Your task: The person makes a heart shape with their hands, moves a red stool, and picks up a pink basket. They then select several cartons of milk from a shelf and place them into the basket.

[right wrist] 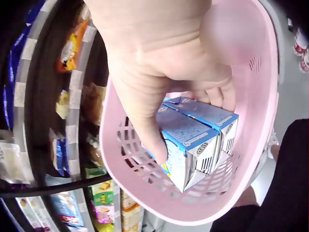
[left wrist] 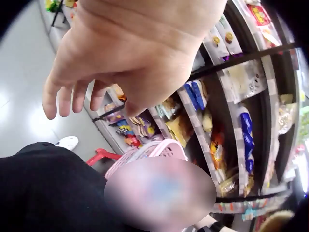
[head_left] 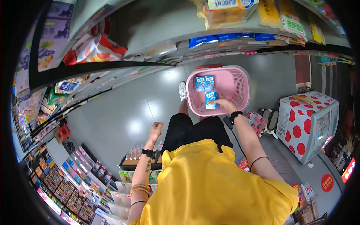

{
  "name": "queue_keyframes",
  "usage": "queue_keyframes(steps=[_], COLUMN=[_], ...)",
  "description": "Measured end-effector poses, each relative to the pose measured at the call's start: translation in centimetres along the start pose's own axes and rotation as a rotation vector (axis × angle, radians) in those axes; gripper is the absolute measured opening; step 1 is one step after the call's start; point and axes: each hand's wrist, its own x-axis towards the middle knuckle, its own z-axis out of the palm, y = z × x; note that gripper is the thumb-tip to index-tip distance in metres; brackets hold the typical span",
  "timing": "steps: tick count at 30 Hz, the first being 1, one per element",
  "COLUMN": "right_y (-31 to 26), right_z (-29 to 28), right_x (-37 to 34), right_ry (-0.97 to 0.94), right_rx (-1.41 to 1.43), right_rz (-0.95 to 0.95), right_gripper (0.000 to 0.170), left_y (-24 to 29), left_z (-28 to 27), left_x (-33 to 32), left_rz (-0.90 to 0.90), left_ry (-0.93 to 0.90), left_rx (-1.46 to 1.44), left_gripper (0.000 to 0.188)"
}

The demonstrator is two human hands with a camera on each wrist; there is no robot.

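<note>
Yellow shirt (head_left: 225, 180) nearest, black shorts (head_left: 183, 129) past it, then the pink basket (head_left: 229, 84). Right hand (head_left: 224, 105) down inside the basket: my thumb and fingers are clamped on blue cartons (right wrist: 186, 126), two showing side by side in the grip from the right wrist. Second pair of cartons (head_left: 200, 84) sits at the basket's left, farther from me. My left hand (head_left: 155, 131) is outside the basket, left of it and closer to my body; fingers loosely bent, thumb apart from them. White shoe (head_left: 182, 90) just left of the basket. Bottles (head_left: 257, 120) right of it; red-dotted case (head_left: 296, 122) farther right. Stocked shelves (head_left: 150, 33) beyond the basket.
</note>
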Motion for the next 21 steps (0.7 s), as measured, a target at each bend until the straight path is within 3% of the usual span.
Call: queue_keyframes(steps=[2, 4, 8, 12, 15, 17, 21], right_y=[-0.2, 0.2, 4.5, 3.9, 4.9, 4.5, 4.4], right_z=[-0.5, -0.9, -1.5, -0.7, -3.3, -5.0, -9.3], right_x=[0.5, 1.4, 5.2, 3.9, 4.6, 3.8, 3.5], right_ry=[0.125, 0.063, 0.038, 0.068, 0.026, 0.01, 0.123], right_rx=[-0.102, -0.064, -0.028, 0.146, 0.124, 0.251, 0.175], right_rz=[0.061, 0.113, 0.009, -0.041, -0.114, -0.184, -0.1], right_gripper=[0.081, 0.082, 0.078, 0.076, 0.073, 0.068, 0.054], left_y=[-0.7, -3.0, -7.2, -7.9, -9.3, -10.8, -13.9], left_z=[0.6, 1.2, 3.0, 4.5, 5.8, 6.7, 8.2], left_x=[-2.5, -3.5, -3.5, -4.1, -4.2, -4.3, -4.7], left_rz=[-0.124, -0.104, -0.003, 0.048, 0.059, 0.062, 0.048], left_ry=[0.051, 0.089, 0.123, 0.155, 0.191, 0.205, 0.238], left_rx=[-0.137, -0.11, -0.044, -0.078, -0.136, -0.166, -0.146], left_gripper=[0.052, 0.051, 0.046, 0.044, 0.043, 0.041, 0.038])
